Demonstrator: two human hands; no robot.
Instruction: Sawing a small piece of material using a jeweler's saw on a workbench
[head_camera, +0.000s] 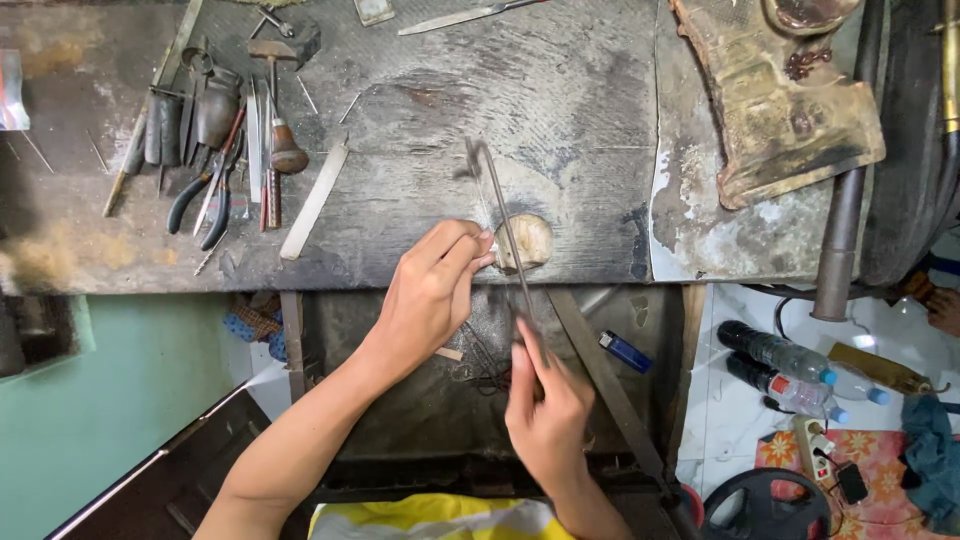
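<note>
My right hand (545, 405) grips the handle end of a thin saw frame (500, 215) that runs up and away over the dark wooden bench (560, 90); its far end looks blurred. My left hand (432, 290) has its fingertips pinched at the bench's front edge, pressing on something small that I cannot make out, right beside the rounded pale bench peg (528, 240). The blade passes just right of those fingertips.
Pliers (205, 200), a small hammer (275, 110), a pale flat stick (315, 200) and several other hand tools lie at the bench's left. A worn metal block (780, 100) sits top right. Below the bench lie a blue lighter (625, 350) and plastic bottles (790, 370).
</note>
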